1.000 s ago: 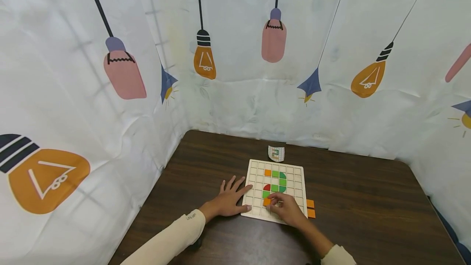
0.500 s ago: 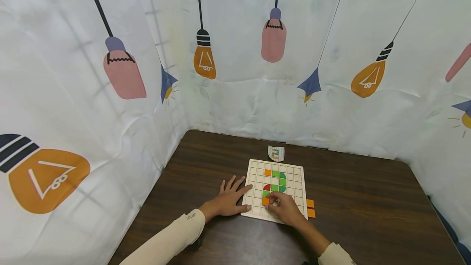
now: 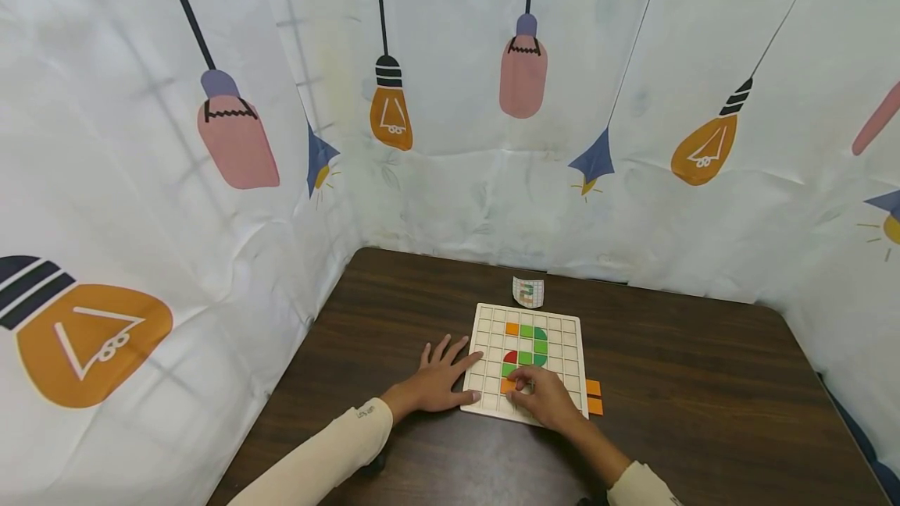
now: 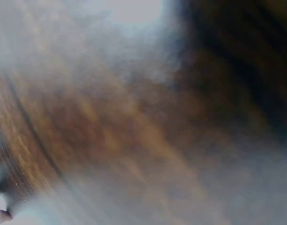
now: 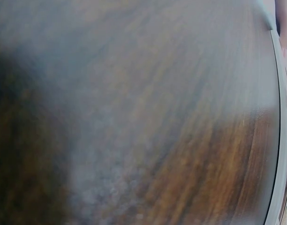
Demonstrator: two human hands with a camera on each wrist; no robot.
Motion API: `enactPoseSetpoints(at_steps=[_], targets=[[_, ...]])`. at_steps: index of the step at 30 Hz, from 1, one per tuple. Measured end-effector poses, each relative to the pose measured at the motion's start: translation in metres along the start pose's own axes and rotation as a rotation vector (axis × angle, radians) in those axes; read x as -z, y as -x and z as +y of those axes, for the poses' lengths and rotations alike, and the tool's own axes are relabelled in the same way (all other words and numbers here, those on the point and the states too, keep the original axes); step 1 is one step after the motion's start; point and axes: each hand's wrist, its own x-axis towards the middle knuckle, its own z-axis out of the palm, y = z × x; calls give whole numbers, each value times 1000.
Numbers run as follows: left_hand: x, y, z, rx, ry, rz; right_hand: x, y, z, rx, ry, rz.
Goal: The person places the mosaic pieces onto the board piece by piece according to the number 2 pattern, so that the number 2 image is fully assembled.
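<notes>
A cream grid board lies on the brown table, bearing orange, green and red tiles. My left hand is spread flat at the board's left side, with thumb and index fingertips over its edge. My right hand is over the lower middle of the board, thumb and index finger pinching an orange square tile just below a green tile. The fingers cover part of that orange tile. Its pale board edge shows in the right wrist view; the left wrist view is mostly blurred table.
Two orange tiles lie on the table against the board's right edge. Behind the board is a small card printed with a coloured grid pattern. A white curtain with lamp prints surrounds the table's far and left sides.
My right hand has shifted slightly left, bringing the orange tile a little to the left beneath the green one. The left hand stays where it was.
</notes>
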Motion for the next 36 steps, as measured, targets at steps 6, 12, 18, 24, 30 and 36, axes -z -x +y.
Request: enactPoseSetpoints(at_steps=[6,12,18,24,30,36], targets=[[0,-1,-1,-1,-2,1,0,0,0,4,1,1],[0,-1,0,3,-3,-1,0,1,-1,5,12,-2],[0,-1,0,7,-11,-2,2,0,-1,1,18,-16],[-1,-2,-1,13,-15,-6,3,-2,0,7,3,-39],[-2,-2,-1,19,-22,-5,9,2,8,34,-61,-38],[-2,-3,-2,14,-20,-5,27,11,20,40,-147,-38]])
